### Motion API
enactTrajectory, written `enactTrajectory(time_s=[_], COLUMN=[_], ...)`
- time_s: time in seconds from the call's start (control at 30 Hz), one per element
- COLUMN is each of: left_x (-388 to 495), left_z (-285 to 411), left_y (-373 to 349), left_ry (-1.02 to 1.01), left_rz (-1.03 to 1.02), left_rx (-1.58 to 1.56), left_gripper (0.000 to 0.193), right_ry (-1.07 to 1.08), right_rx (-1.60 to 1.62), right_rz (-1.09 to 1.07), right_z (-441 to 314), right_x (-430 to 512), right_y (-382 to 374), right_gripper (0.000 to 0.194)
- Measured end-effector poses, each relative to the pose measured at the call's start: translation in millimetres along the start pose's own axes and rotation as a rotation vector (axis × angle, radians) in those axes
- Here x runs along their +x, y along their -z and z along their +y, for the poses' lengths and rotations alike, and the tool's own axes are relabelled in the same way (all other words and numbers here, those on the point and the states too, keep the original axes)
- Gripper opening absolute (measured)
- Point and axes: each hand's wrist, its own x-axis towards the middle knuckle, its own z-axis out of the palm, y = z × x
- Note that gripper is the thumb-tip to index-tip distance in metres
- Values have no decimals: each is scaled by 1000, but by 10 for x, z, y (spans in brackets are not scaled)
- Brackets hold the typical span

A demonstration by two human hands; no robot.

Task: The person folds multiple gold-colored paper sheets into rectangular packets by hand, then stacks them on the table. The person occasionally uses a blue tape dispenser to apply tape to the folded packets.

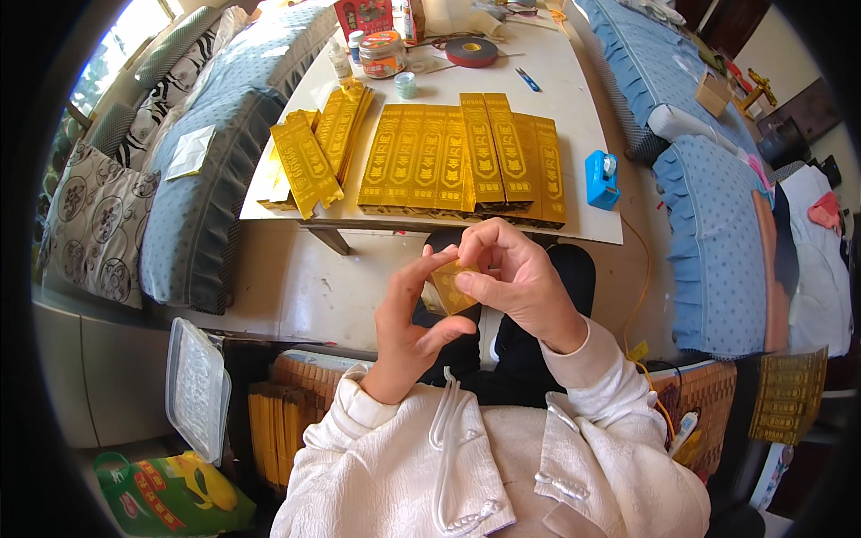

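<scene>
Above my lap, in front of the white table (424, 91), both hands are on one small gold printed paper piece (452, 289), which looks folded into a box-like shape. The fingertips of my right hand (518, 279) pinch its upper right edge. My left hand (417, 316) touches its top with the fingers, the thumb held apart below. Long gold printed paper bars (417, 158) lie side by side at the table's near edge, two of them (494, 151) on top. Flat gold paper pieces (306, 161) are piled to their left.
A blue tape dispenser (602, 180) stands at the table's right edge. Farther back are a small blue-handled cutter (528, 79), a roll of dark tape (471, 52), a plastic jar (383, 55) and small bottles. A clear plastic container (196, 390) and a green bag (175, 494) are at lower left.
</scene>
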Motion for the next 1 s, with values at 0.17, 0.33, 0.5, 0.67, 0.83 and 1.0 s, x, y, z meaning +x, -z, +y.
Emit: enactTrajectory(time_s=[0.17, 0.33, 0.5, 0.67, 0.83, 1.0], left_x=[-74, -72, -89, -87, -106, -94], left_z=[-63, -56, -45, -96, -117, -65], left_y=[-2, 11, 24, 41, 33, 54], left_ry=[38, 56, 89, 60, 88, 218], left_rz=[-31, -41, -40, -67, -57, -4], left_rx=[133, 149, 150, 209, 211, 192], left_gripper=[72, 73, 74, 75, 74, 66], right_ry=[25, 52, 33, -111, -182, -59], right_rx=[-158, -224, -171, 61, 137, -152], right_rz=[13, 28, -29, -123, -150, -232], right_z=[5, -47, -49, -21, -35, -216], right_x=[-13, 4, 5, 34, 35, -31], right_y=[6, -32, 15, 122, 143, 158], right_gripper=[17, 15, 14, 20, 30, 52])
